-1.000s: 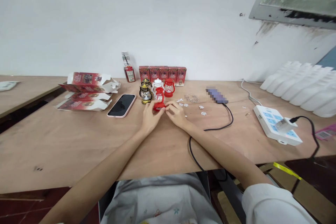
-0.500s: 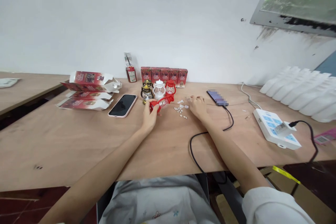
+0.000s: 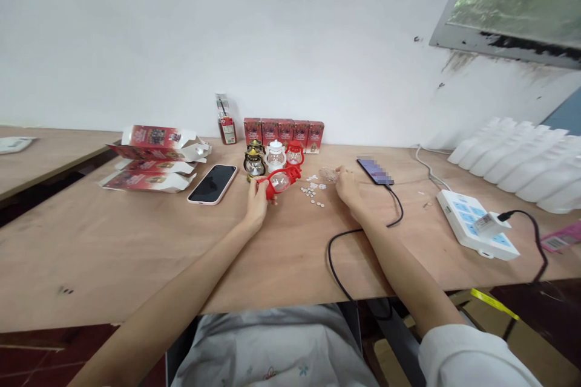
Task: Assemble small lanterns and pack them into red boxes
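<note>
My left hand (image 3: pixel 258 202) is closed around the base of a small red lantern (image 3: pixel 280 181), which is tipped on its side with its clear globe showing. Just behind it stand a white lantern (image 3: pixel 275 157), another red lantern (image 3: pixel 295 153) and gold-and-black lanterns (image 3: pixel 255 164). My right hand (image 3: pixel 347 185) has its fingers drawn together at the edge of a pile of tiny clear pieces (image 3: pixel 328 175); whatever they pinch is too small to make out. Between the hands lie several button cells (image 3: pixel 310 192) and small white pieces (image 3: pixel 313 178).
Small red boxes (image 3: pixel 285 132) and a bottle (image 3: pixel 227 127) line the wall. Unfolded red cartons (image 3: pixel 154 160) and a pink-edged phone (image 3: pixel 213 184) lie left. Right are a phone (image 3: pixel 374 171) with a black cable (image 3: pixel 333 260), a power strip (image 3: pixel 472 224) and white containers (image 3: pixel 517 160).
My right hand has drawn back slightly to the right, uncovering more of the clear pile. The red lantern in my left hand has turned a little, its globe showing more.
</note>
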